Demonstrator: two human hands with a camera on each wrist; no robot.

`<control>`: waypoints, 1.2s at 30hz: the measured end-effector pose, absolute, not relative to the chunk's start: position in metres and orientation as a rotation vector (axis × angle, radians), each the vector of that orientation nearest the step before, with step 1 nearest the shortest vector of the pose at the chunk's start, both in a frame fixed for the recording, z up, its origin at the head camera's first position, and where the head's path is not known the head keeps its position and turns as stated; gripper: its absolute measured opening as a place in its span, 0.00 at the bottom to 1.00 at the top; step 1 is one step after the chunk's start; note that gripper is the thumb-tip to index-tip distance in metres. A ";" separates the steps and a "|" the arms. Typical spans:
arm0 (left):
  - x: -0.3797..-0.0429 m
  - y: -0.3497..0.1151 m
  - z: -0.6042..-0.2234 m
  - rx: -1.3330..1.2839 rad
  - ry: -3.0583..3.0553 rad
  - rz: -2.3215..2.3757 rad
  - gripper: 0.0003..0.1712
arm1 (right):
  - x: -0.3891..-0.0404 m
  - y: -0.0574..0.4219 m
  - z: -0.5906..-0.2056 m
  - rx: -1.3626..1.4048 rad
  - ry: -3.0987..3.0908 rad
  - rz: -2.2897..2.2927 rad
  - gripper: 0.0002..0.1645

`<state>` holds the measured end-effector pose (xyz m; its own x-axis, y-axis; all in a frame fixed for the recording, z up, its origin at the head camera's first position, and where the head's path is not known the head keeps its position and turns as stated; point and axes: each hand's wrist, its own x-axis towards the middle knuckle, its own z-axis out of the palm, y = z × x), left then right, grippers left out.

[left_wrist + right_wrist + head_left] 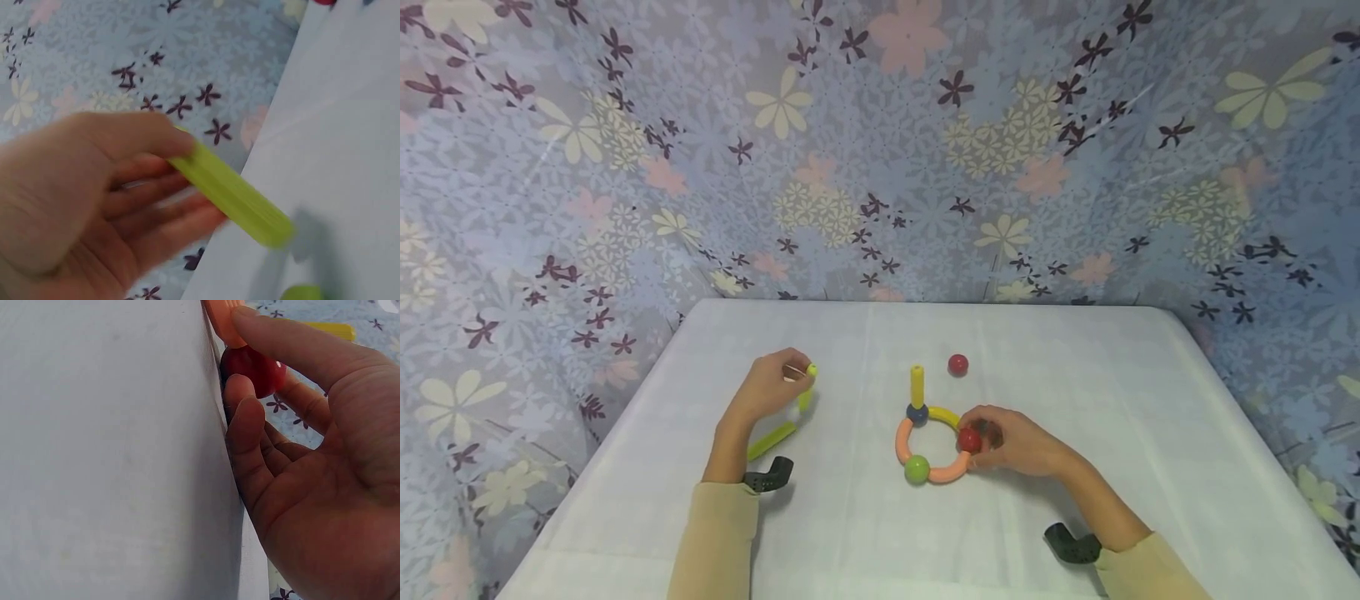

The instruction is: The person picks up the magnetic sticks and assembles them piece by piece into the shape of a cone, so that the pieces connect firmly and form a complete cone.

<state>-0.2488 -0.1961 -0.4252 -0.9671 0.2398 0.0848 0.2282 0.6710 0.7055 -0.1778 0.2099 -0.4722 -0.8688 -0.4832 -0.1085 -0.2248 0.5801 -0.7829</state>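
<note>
My left hand (775,383) pinches a lime-green rod (234,194) between thumb and fingers, raised over the left side of the table. Below it lies another lime-green rod (771,440). My right hand (1018,442) curls its fingers round a red ball (969,440) on the right of a ring, its thumb against an orange curved piece (224,322). Orange curved pieces and a yellow curved piece (943,415) form this ring, together with a green ball (917,469) and a navy ball (917,412). From the navy ball a yellow rod (917,386) stands upright.
Behind the ring, a loose red ball (958,365) sits on the white-covered table (865,533). A floral cloth (880,150) hangs beyond the table's far edge. Each wrist wears a dark camera mount.
</note>
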 end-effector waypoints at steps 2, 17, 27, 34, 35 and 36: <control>-0.250 -0.190 -0.428 0.411 2.875 1.297 0.11 | -0.178 0.210 -0.472 -0.580 2.512 -1.162 0.32; -0.239 -0.143 -0.419 0.627 2.658 1.635 0.09 | -0.176 0.208 -0.471 -0.591 2.516 -1.173 0.30; -0.219 -0.113 -0.403 0.850 2.555 1.577 0.10 | -0.175 0.205 -0.468 -0.594 2.542 -1.158 0.29; -0.211 -0.100 -0.404 0.961 2.481 1.488 0.10 | -0.175 0.203 -0.467 -0.569 2.564 -1.129 0.29; -0.211 -0.099 -0.405 0.967 2.468 1.483 0.10 | -0.175 0.203 -0.467 -0.567 2.566 -1.126 0.29; -0.210 -0.097 -0.405 0.980 2.454 1.481 0.10 | -0.175 0.203 -0.467 -0.566 2.567 -1.124 0.29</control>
<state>-0.2100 -0.0971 -0.4049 -0.7849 0.5776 0.2243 0.4676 0.3146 0.8260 -0.1749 0.2028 -0.4674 -0.8835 -0.4580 -0.0982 -0.2386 0.6203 -0.7472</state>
